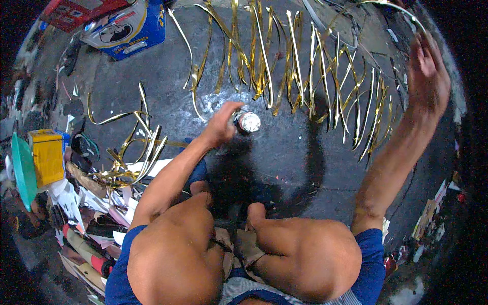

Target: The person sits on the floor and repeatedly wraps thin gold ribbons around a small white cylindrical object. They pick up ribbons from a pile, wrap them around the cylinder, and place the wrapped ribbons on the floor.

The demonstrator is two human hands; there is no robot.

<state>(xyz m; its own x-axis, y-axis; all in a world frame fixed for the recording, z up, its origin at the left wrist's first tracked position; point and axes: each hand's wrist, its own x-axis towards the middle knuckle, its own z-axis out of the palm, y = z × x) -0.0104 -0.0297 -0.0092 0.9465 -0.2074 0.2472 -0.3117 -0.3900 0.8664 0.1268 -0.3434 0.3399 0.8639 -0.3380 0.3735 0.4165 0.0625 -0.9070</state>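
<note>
My left hand point(222, 127) is low over the dark floor, its fingers curled at the left side of a small round can point(249, 122) with a whitish, smeared top. Part of the grip is hidden behind the hand. Far out to the right, my right hand point(429, 76) is raised, slightly blurred, with its fingers pinched at the end of a thin, pale shiny strip point(399, 5). That strip arches leftward along the top edge. Several gold and white strips point(262, 56) lie in a long row across the floor beyond the can.
A tangled bunch of gold strips point(134, 170) lies to the left, near paper scraps point(71, 206). A yellow tin point(48, 157) stands beside a green round lid-like thing point(23, 170). At the far left is a blue and white container point(127, 33). My bent knees fill the near side.
</note>
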